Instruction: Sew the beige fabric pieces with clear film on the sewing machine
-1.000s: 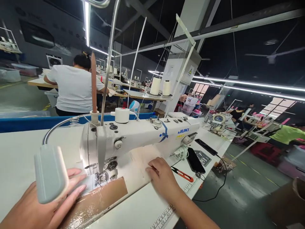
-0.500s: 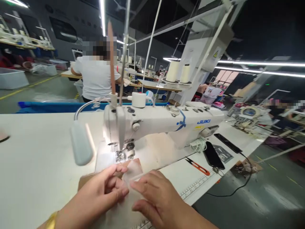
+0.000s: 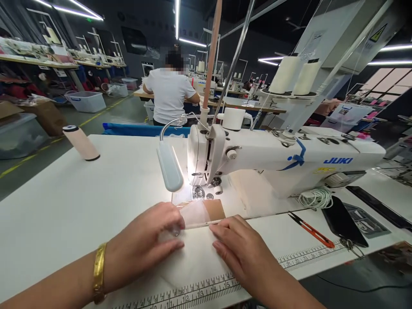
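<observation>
My left hand (image 3: 149, 240), a gold bracelet (image 3: 99, 271) on its wrist, is closed with curled fingers at the left end of a sheer white fabric piece (image 3: 195, 214). A bit of the translucent cloth shows under its fingers. My right hand (image 3: 243, 246) lies on the table's near part, fingers stretched out, its fingertips at the fabric's near right edge. Beside the white fabric, partly under it, is a tan brown piece (image 3: 215, 209). Both pieces lie just in front of the presser foot (image 3: 198, 192) of a white sewing machine (image 3: 257, 150).
A lamp (image 3: 170, 167) hangs left of the needle. A thread cone (image 3: 81, 143) stands at the table's far left. Orange thread snips (image 3: 312, 231), a black phone (image 3: 343, 219) and a cable coil (image 3: 315, 198) lie right. A ruler strip (image 3: 199, 294) runs along the front edge. A person (image 3: 170, 92) sits ahead.
The view has swung left, so the machine sits further right. My hands have moved apart and down to the table; before, they were close together, holding the sheer fabric up between them.
</observation>
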`<state>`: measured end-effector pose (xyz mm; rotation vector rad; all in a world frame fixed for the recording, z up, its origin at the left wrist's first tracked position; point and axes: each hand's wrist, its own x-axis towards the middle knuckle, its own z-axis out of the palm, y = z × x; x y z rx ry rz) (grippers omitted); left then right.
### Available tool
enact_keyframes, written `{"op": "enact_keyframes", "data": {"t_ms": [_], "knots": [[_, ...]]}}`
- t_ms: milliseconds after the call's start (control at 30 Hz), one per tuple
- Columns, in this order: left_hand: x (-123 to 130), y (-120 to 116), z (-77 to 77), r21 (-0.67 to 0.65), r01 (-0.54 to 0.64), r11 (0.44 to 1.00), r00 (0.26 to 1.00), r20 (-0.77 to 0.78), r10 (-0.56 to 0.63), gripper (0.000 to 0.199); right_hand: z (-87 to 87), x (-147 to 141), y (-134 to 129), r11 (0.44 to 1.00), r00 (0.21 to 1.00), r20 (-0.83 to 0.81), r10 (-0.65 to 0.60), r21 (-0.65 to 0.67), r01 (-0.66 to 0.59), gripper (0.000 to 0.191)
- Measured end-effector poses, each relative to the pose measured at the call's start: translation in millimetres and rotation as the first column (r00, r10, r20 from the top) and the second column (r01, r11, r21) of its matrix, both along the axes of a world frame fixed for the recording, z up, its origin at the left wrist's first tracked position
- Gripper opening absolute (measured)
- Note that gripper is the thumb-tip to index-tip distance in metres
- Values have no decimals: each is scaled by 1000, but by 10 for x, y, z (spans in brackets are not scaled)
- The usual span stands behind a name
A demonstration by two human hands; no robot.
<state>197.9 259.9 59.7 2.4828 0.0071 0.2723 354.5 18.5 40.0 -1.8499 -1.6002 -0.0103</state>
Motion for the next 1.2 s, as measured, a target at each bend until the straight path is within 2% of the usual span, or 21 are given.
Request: {"op": "enact_keyframes", "data": {"t_ms": [67,133,200,267,333,400,433,500,567,600,667,700,800,833,867,933,1033,1133,1200], "knots": [[-9,-13,-67,-14,61,998,998,-11,-62,7,-16,-34,58,999,1000,-11,27,-27,-27,21],[-2,-2,-118,-5,73,997,997,-9,-73,16,-47,-57,106,998,999,-7,41,-45,-41,10],[12,23,-130,-12,62,998,998,-8,-62,25,-66,-67,126,998,999,5,39,-49,-39,14],[18,56,-110,-9,-2,1000,1000,-5,2,27,-40,-59,117,997,999,-10,39,-59,-40,18],[14,92,-90,40,-120,992,993,-20,120,24,34,-30,105,993,996,-63,67,-92,-72,19],[11,117,-91,95,-196,976,978,-57,202,25,123,19,130,990,989,-119,87,-101,-100,11],[15,121,-96,106,-189,976,977,-76,198,26,158,48,167,991,988,-126,92,-90,-104,6],[38,107,-90,86,-120,989,988,-83,127,27,188,112,284,994,993,-89,78,-67,-85,27],[76,72,-26,59,-52,997,997,-58,55,28,168,171,419,993,997,-54,63,-98,-68,50],[93,51,34,59,-36,998,999,-38,38,28,151,196,473,989,997,-55,62,-132,-68,51],[111,19,194,103,-32,994,999,38,28,28,126,225,519,987,996,-71,56,-149,-67,29],[106,8,277,141,-38,989,995,100,24,28,126,227,506,992,997,-67,45,-113,-52,19],[55,-8,439,243,-62,968,956,293,-12,20,176,175,374,993,999,8,-36,109,35,19],[38,-14,447,259,-69,963,948,319,-18,11,201,140,323,985,997,39,-59,167,52,20],[28,-24,433,265,-72,962,946,325,-18,14,223,102,280,977,995,74,-71,206,54,22],[40,-49,364,255,-34,966,959,281,-41,37,254,26,229,964,984,160,-81,264,37,25],[106,-73,264,276,71,958,959,244,-141,18,276,-37,202,946,960,266,-91,326,-1,30],[99,-43,252,377,11,926,914,371,-162,30,285,-42,164,951,931,365,-10,290,-104,33],[9,-7,265,425,9,905,901,389,-192,32,269,-50,135,959,891,444,99,197,-205,32]]}}
